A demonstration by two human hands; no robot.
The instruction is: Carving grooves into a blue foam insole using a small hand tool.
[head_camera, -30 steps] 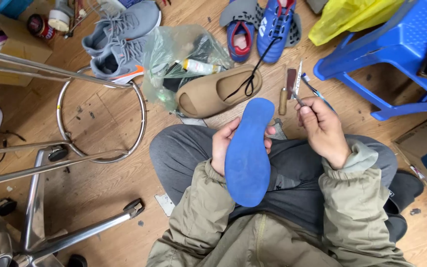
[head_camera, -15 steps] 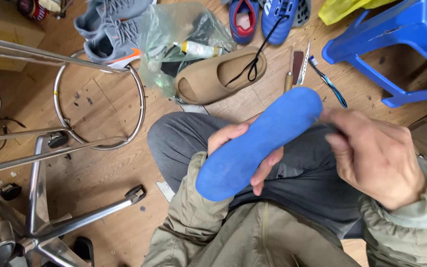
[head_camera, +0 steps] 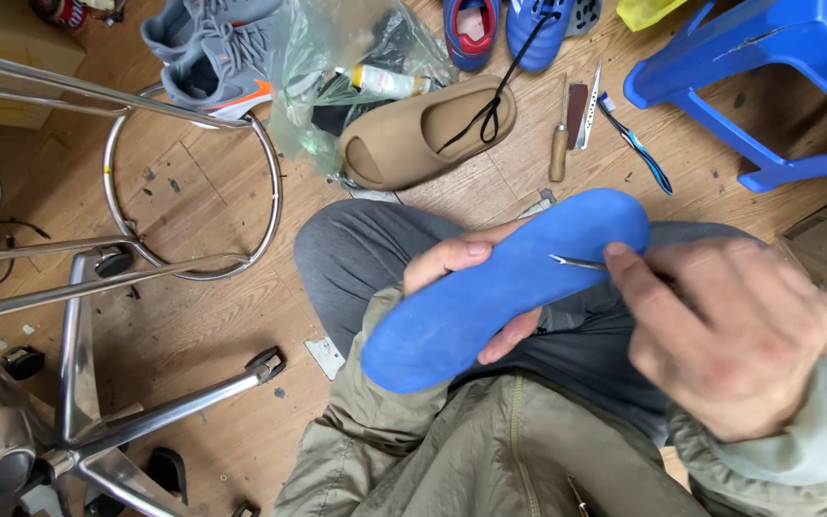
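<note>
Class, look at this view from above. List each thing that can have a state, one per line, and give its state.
Blue insole: held up in left hand.
Thin metal tool: pinched in right hand, tip on insole.
Tan slipper: lying on floor, black lace across it.
Plastic bag: open, crumpled.
Toothbrush: lying flat.

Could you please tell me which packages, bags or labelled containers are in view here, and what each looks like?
Clear plastic bag: on the floor at top centre, crumpled, see-through.
Small bottle: lying inside that bag, pale with a yellow label band.
Cardboard box: top left corner, brown.
Yellow bag: top edge, only partly visible.
</note>
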